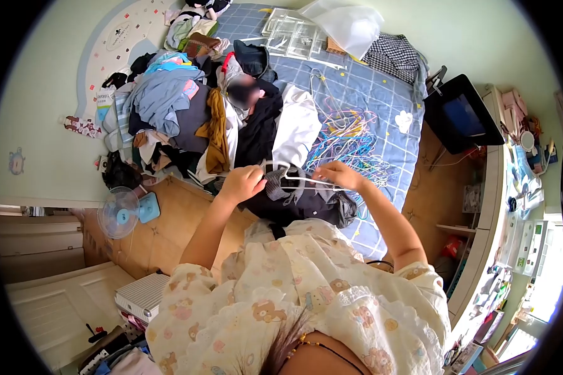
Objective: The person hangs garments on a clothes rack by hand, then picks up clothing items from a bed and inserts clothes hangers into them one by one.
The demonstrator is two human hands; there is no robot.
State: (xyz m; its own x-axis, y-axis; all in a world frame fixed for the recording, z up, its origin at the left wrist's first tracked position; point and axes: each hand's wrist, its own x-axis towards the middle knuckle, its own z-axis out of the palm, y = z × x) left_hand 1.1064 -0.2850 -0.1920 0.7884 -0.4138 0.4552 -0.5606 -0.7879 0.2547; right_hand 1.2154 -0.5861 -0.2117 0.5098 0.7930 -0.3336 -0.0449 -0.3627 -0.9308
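Observation:
A white clothes hanger [309,180] stretches between my two hands, above a dark garment [294,203] near the bed's front edge. My left hand [243,184] is closed at the hanger's left end, its thumb uppermost. My right hand [342,175] has its fingers bent round the right part of the hanger. A grey patterned piece of cloth [288,186] hangs just under the hanger, and I cannot tell whether it is attached. Right behind my hands lie a white garment [297,122] and a black one [261,128].
Many tangled coloured hangers [350,144] lie on the blue checked bed [397,94]. A large clothes pile [169,94] covers its left side. Clear plastic boxes [294,34] sit at the back. A fan [120,212] stands on the floor at left, a monitor [466,115] at right.

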